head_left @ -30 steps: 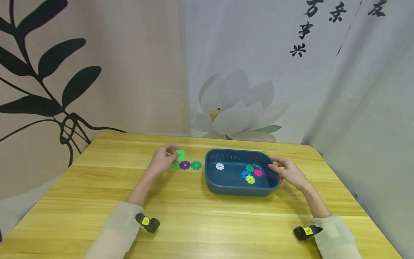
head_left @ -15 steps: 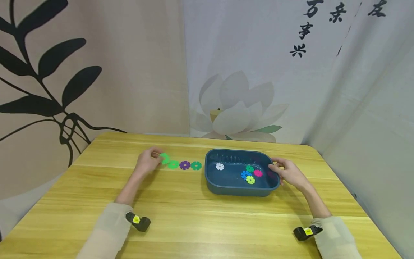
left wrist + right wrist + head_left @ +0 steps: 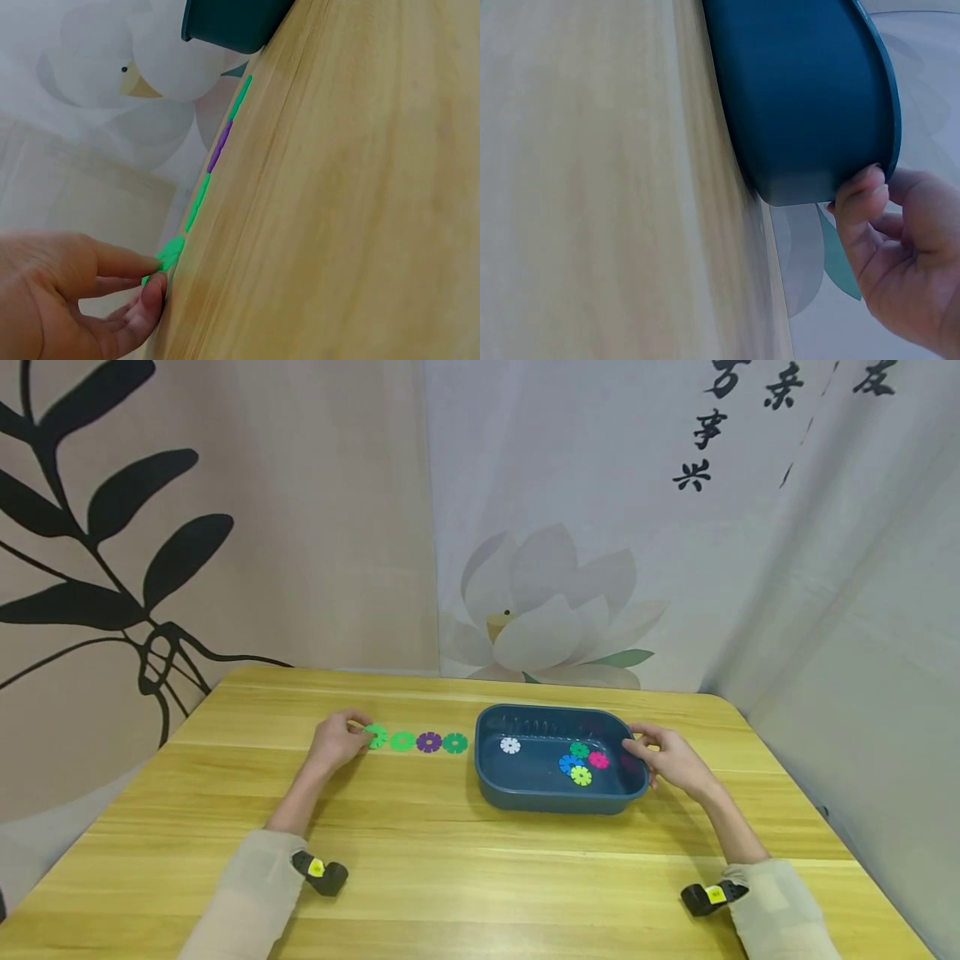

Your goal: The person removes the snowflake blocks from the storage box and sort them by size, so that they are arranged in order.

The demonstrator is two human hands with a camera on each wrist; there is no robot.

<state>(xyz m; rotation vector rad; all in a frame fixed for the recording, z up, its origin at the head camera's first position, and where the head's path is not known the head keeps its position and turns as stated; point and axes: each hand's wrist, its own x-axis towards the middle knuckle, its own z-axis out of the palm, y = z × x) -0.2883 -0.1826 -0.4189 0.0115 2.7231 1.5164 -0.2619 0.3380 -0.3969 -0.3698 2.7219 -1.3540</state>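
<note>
My left hand (image 3: 339, 741) pinches a bright green snowflake disc (image 3: 377, 737) between thumb and fingers, at the left end of a row on the table. In the left wrist view this green disc (image 3: 172, 253) is tilted. To its right lie another light green disc (image 3: 402, 742), a purple disc (image 3: 429, 742) and a darker green disc (image 3: 454, 743). My right hand (image 3: 670, 762) grips the right rim of a dark blue plastic basin (image 3: 555, 802), thumb over the edge. The right wrist view shows fingers against the basin's outer wall (image 3: 810, 112).
Inside the basin lie a white disc (image 3: 510, 746), a pink disc (image 3: 598, 761), a yellow-green disc (image 3: 581, 775), a blue disc (image 3: 568, 764) and a green disc (image 3: 579, 749). Behind the wooden table (image 3: 480, 885) hangs a printed curtain (image 3: 337, 527).
My left hand has moved left with the bright green disc, from above the row to its left end, and lowered it. The right hand and basin have stayed put.
</note>
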